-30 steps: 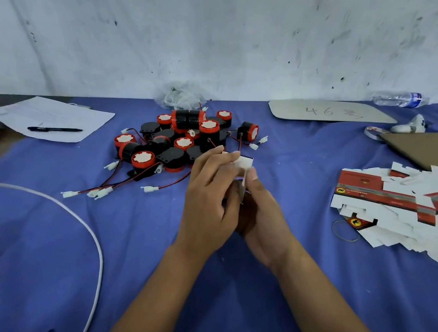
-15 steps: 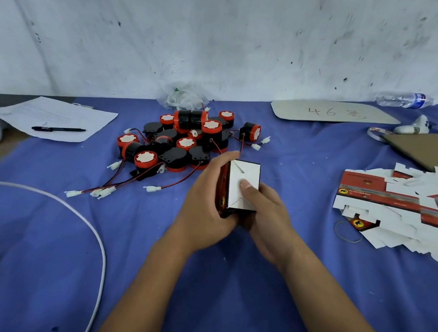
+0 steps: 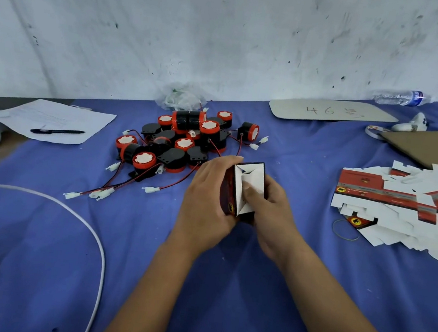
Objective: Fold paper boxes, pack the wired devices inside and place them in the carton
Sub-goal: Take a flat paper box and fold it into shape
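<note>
While a second ago only a folded flap peeked between the fingers, now shows a squared paper box point(image 3: 245, 189) at tabletop centre, white end flaps tucked. Left hand point(image 3: 207, 200) wraps its red side; right hand point(image 3: 270, 212) cups it, thumb pressing the flaps. Looks ready for a wired device from the pile point(image 3: 185, 141) at 11 o'clock.

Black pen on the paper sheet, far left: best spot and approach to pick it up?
Take the black pen at mid-barrel with a pinch grip from straight above. It lies flat on the paper sheet, long axis running left to right, so thumb and finger should close across the barrel from its near and far sides. Nothing crowds it. Both hands are now busy with the paper box.
</note>
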### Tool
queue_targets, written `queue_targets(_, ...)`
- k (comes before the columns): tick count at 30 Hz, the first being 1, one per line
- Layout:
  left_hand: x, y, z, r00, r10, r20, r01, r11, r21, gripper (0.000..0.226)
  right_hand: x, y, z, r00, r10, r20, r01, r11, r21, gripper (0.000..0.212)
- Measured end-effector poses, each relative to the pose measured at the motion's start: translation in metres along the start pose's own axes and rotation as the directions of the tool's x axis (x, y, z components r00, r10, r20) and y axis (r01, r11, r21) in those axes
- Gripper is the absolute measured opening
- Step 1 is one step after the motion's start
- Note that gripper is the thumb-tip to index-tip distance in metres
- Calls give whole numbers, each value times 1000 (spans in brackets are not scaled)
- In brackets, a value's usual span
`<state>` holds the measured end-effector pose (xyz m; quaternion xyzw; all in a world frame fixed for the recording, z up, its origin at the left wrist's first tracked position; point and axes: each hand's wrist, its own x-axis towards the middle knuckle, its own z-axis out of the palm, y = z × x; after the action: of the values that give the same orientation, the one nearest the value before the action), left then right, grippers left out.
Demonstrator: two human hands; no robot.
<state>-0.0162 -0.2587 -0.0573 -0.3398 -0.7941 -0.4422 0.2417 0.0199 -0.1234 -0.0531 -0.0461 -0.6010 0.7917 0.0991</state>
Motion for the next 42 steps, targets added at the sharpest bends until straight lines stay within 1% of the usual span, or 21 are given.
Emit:
queue_targets(5, 3, 2, 0, 996, 35, -85, -37, 999, -27, 85, 2, -4, -10, 992, -39, 124, 29, 996, 80, 26)
queue_targets(10, 1, -8, 0, 995, -23, -98, 18, 998, -56, 85, 6, -13, -29, 927, -63, 371, -20, 976, 215, 42)
queue_targets(15, -2, -12, 3, 996, -16, -85, 18, 1000, 25, 81, 9, -5, -27, 970, -84, 226, 64, 994, 94, 33)
queue_targets(20, -5, -20, 7, 997, -71, -8, 71, 997, 38, 89, 8, -8, -30, 951, -84, 297, 76, 996, 40, 43)
queue_targets(22, -6, -22, 5, 994, -85, 70, 82, 995, 53, 91, 7, -9, -27, 961, -138, 240, 175, 975, -139, 38)
queue_targets(23, -6, -25, 2, 986, -100, 132, 99, 995, 13, 90, 7, -9, -26, 958, -223, 180, 274, 895, -352, 35)
queue_targets(24, -6, -26, -1, 969, -143, 203, 164, 982, -93, 87, 8, -8, -25, 930, -333, 157, 356, 708, -610, 33)
queue_targets(25, -5, -26, -4, 938, -216, 270, 284, 927, -244, 80, 9, -7, -24, 881, -424, 209, 399, 431, -809, 33)
queue_targets(26, -5, -24, -5, 899, -311, 309, 418, 820, -390, 72, 9, -5, -21, 838, -459, 296, 407, 163, -899, 34)
queue_targets(27, -3, -23, -6, 849, -418, 324, 529, 687, -498, 64, 10, -3, -14, 824, -433, 366, 405, -2, -914, 33)
queue_targets(28, -2, -22, -6, 799, -515, 310, 592, 587, -553, 56, 10, -2, -6, 827, -384, 411, 414, -81, -907, 31)
queue_targets(29, 0, -22, -7, 766, -583, 270, 617, 550, -563, 51, 10, 1, 2, 833, -325, 447, 437, -109, -893, 31)
queue_targets(30, 2, -23, -8, 748, -626, 219, 627, 559, -543, 49, 10, 5, 8, 835, -264, 483, 468, -121, -876, 35)
queue_targets(32, 2, -30, -12, 741, -666, 79, 620, 636, -460, 38, 10, 10, 16, 813, -190, 550, 548, -71, -834, 43)
queue_targets(35, 0, -38, -17, 796, -592, -122, 548, 792, -270, 21, 10, 7, 17, 738, -360, 570, 668, 273, -693, 43)
queue_targets(36, 0, -39, -17, 812, -558, -172, 521, 826, -216, 23, 10, 7, 18, 701, -476, 531, 704, 339, -624, 42)
queue_targets(38, -1, -39, -17, 803, -517, -295, 504, 854, -125, 30, 16, 6, 24, 662, -685, 305, 694, 406, -595, 35)
queue_targets(39, 0, -40, -19, 768, -511, -387, 522, 849, -84, 33, 22, 5, 28, 674, -721, 162, 634, 451, -628, 30)
queue_targets(40, 0, -42, -22, 701, -514, -495, 555, 828, -74, 35, 31, 3, 32, 710, -703, 42, 541, 506, -672, 26)
queue_targets(41, 1, -43, -27, 604, -522, -602, 585, 803, -109, 35, 41, 3, 36, 769, -639, -26, 436, 554, -710, 22)
queue_targets(42, 2, -46, -33, 496, -533, -686, 600, 781, -173, 35, 54, 6, 43, 832, -554, -24, 352, 562, -748, 20)
